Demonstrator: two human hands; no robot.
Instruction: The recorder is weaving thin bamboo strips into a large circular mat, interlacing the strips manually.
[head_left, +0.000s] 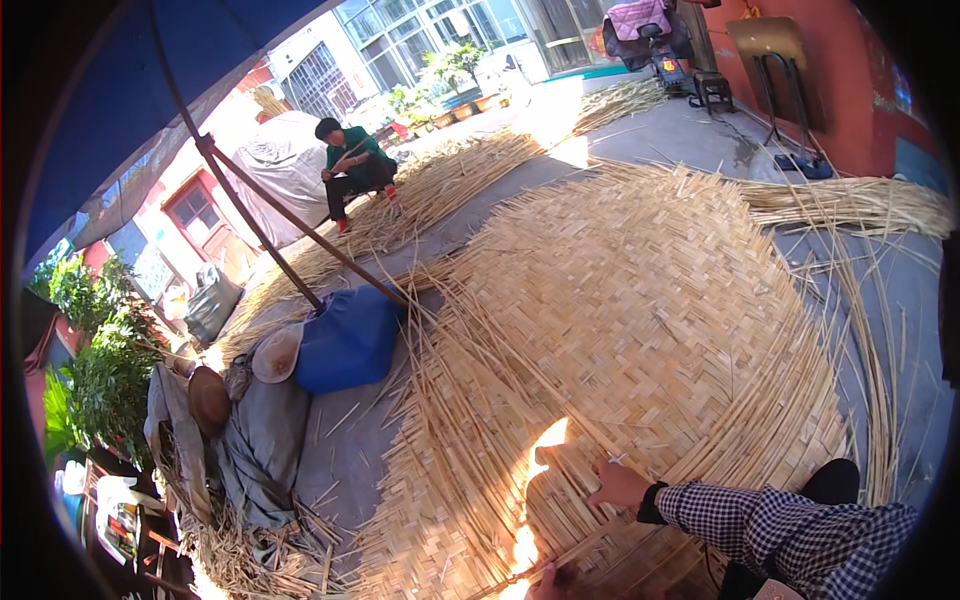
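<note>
A large woven reed mat [640, 310] in a herringbone pattern spreads over the ground before me, its near part trailing loose flat strips [480, 380]. My right hand [622, 485], in a dark checked sleeve, rests low over the near part of the mat. Its thumb and fingers stand apart, and the fingertips touch the strips. At the lower edge of the picture my left hand [547, 582] shows only in part, close to the mat's surface; its fingers are mostly hidden. Bright sun patches lie on the weave beside both hands.
A blue container [350, 340] stands at the mat's left, near a straw hat [277, 355] and grey cloth [265, 450]. Slanting poles [270, 235] hold up a blue canopy [110, 110]. A person [355, 170] sits beyond among reed bundles [440, 190]; another reed bundle [850, 205] lies right.
</note>
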